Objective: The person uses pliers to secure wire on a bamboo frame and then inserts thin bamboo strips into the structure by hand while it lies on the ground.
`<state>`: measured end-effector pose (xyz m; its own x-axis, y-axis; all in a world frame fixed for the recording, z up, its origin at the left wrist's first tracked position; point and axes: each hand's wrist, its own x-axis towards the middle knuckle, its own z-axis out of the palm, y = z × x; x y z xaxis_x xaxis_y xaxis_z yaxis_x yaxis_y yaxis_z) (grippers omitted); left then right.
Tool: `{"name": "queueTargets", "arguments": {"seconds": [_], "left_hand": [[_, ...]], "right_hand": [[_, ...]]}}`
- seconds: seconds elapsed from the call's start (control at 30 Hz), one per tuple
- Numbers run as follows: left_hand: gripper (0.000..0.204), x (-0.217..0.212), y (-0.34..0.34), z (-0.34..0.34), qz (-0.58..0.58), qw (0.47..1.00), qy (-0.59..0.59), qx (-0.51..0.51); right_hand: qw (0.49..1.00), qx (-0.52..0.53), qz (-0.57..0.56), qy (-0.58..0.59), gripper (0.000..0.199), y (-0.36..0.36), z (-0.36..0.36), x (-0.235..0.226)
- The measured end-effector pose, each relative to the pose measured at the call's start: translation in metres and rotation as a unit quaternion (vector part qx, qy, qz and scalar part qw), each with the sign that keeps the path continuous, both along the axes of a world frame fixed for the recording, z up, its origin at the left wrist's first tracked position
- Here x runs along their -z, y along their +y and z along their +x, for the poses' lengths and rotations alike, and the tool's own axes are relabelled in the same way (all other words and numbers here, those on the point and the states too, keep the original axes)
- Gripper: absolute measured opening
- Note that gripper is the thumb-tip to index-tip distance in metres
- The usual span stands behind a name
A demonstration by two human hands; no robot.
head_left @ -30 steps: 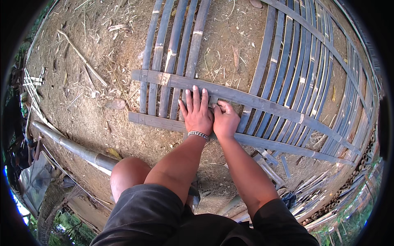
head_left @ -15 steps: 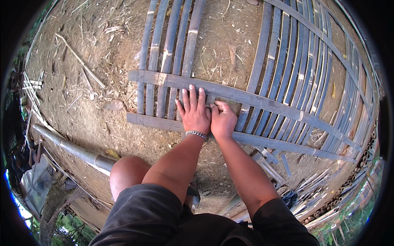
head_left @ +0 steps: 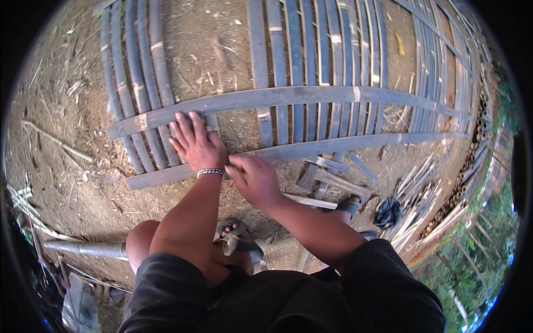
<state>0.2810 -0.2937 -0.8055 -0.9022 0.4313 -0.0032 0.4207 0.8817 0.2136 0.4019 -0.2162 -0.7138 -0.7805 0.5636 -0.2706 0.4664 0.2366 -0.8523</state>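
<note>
A lattice of split bamboo slats [head_left: 295,66] lies on the ground, crossed by a long upper bamboo strip [head_left: 288,95] and a lower bamboo strip [head_left: 311,149]. My left hand [head_left: 199,145] is open, fingers spread; its fingertips rest on the upper strip and its palm covers part of the gap down to the lower one. Beside those fingers, the end of a short slat [head_left: 211,121] shows. My right hand [head_left: 255,178] is just right of my left wrist, near the lower strip, with curled fingers. Slight blur hides whatever it may hold.
Offcuts of bamboo [head_left: 338,180] lie right of my right hand. A black plastic bag [head_left: 387,213] sits by a pile of thin bamboo strips [head_left: 413,205]. A thick bamboo pole [head_left: 83,248] is at the left. My sandalled foot [head_left: 236,233] stands below my hands.
The view has shifted, so the lattice appears further left and turned. My left hand stays spread on the strips. My right hand has drawn back from the slats toward my left wrist.
</note>
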Motion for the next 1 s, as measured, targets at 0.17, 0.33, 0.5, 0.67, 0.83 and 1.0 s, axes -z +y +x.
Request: {"name": "queueTargets", "arguments": {"seconds": [0.17, 0.33, 0.5, 0.67, 0.83, 1.0], "left_hand": [[0.058, -0.008, 0.006, 0.002, -0.002, 1.000, 0.001, 0.003], [0.060, -0.009, 0.001, 0.001, -0.018, 1.000, -0.002, 0.006], [0.059, -0.012, 0.005, -0.001, -0.018, 1.000, -0.022, 0.007], [0.058, -0.014, 0.001, -0.001, 0.006, 0.999, -0.043, -0.016], [0.058, -0.024, 0.004, -0.003, -0.002, 0.998, -0.064, -0.020], [0.057, -0.027, 0.000, -0.004, 0.016, 0.997, -0.068, -0.032]], "right_hand": [[0.984, -0.058, 0.135, -0.097, 0.029, 0.007, 0.151, -0.022], [0.880, -0.060, 0.278, -0.379, 0.040, 0.080, 0.256, -0.020], [0.873, -0.129, 0.256, -0.394, 0.047, 0.124, 0.294, 0.009], [0.912, -0.169, 0.180, -0.328, 0.044, 0.147, 0.286, -0.021], [0.952, -0.245, 0.084, -0.165, 0.043, 0.140, 0.215, -0.054], [0.959, -0.256, 0.101, -0.065, 0.043, 0.113, 0.066, -0.032]]}}
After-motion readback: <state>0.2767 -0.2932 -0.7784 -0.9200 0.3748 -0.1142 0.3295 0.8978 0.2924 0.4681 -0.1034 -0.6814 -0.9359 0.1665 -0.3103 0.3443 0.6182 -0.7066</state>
